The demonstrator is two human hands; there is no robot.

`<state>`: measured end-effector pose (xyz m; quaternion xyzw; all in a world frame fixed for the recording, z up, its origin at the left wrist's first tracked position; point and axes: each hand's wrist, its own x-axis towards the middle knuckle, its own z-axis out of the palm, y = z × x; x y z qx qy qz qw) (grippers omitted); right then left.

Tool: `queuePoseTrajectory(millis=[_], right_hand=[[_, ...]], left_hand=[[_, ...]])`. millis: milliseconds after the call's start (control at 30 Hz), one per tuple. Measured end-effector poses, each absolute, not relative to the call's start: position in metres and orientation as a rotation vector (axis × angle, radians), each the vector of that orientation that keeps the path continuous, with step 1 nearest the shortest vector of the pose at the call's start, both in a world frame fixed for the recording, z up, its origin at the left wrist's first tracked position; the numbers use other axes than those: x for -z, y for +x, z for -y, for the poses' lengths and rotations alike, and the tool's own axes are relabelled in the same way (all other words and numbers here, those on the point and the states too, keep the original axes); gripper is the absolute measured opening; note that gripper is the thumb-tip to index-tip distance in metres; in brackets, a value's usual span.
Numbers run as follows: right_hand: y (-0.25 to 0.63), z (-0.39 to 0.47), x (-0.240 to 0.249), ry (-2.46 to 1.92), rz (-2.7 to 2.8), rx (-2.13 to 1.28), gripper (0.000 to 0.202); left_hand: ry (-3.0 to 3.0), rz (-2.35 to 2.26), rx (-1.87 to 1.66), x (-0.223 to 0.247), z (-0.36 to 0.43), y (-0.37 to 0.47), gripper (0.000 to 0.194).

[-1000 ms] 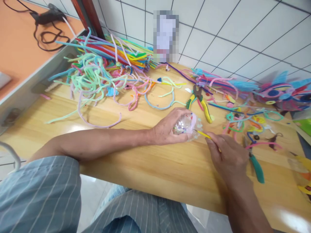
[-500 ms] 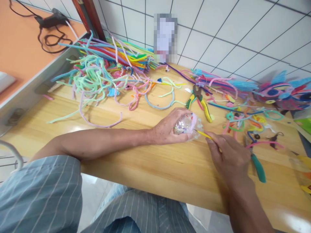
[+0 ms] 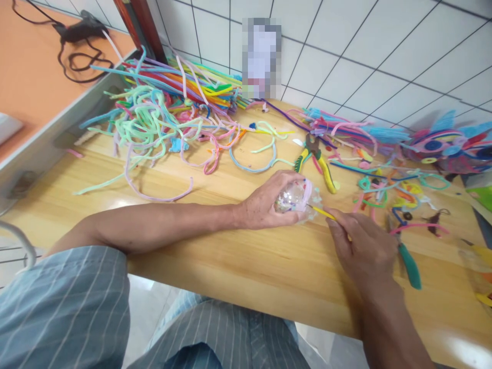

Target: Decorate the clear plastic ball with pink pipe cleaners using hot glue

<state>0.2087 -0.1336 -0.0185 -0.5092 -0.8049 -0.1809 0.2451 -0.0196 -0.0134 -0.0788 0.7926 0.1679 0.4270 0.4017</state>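
Observation:
My left hand is wrapped round a clear, rounded plastic piece with small coloured bits showing in or on it. A pale lilac band runs round its right side. In my right hand is a thin yellow tool, pinched between thumb and fingers. Its narrow dark tip meets the plastic piece close to the lilac band; the exact kind of tool is too small to make out. Just beyond my left hand lie pliers with yellow and green grips, jaws pointing to the wall.
Tangled pipe cleaners fill the back left of the wooden table. More pipe cleaners lie along the tiled wall. A decorated pink and blue figure stands far right. Green-handled pliers rest by my right wrist.

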Motion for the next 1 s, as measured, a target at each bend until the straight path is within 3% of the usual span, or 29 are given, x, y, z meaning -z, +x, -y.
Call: queuePoseTrajectory(millis=[1000], right_hand=[[0.2085,0.1365,0.0154,-1.356,2.235,0.51,0.027]], left_hand=[[2.085,-0.34,-1.168,0.0822,0.0137,-0.0202,0.068]])
